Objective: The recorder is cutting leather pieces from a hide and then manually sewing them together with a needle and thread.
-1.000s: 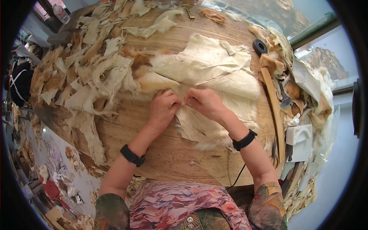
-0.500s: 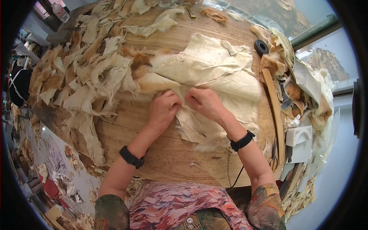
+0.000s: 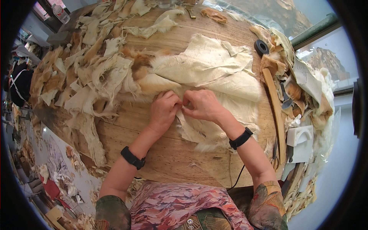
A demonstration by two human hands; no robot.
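A pale cream hide (image 3: 226,76) with fur at its edges lies creased on the wooden table (image 3: 161,159), its upper layers folded over. At the middle of it my left hand (image 3: 165,107) is closed, fingertips pinching the edge of the hide. Close to its right, my right hand (image 3: 197,105) is curled with thumb and forefinger on that same hide, a small gap from the left fingertips. Exactly what sits between the fingertips is hard to see. Tan and white fur (image 3: 143,65) borders the hide on the left.
Heaped pelt scraps (image 3: 88,73) cover the left and back of the table. At the right are a wooden strip (image 3: 274,111), a black ring-shaped roll (image 3: 261,47), more scraps and a white block (image 3: 299,136), near a window. A plastic bottle (image 3: 61,13) stands at back left.
My right hand has shifted slightly left and its thumb sits lower at the hide's edge. My left hand has moved very little.
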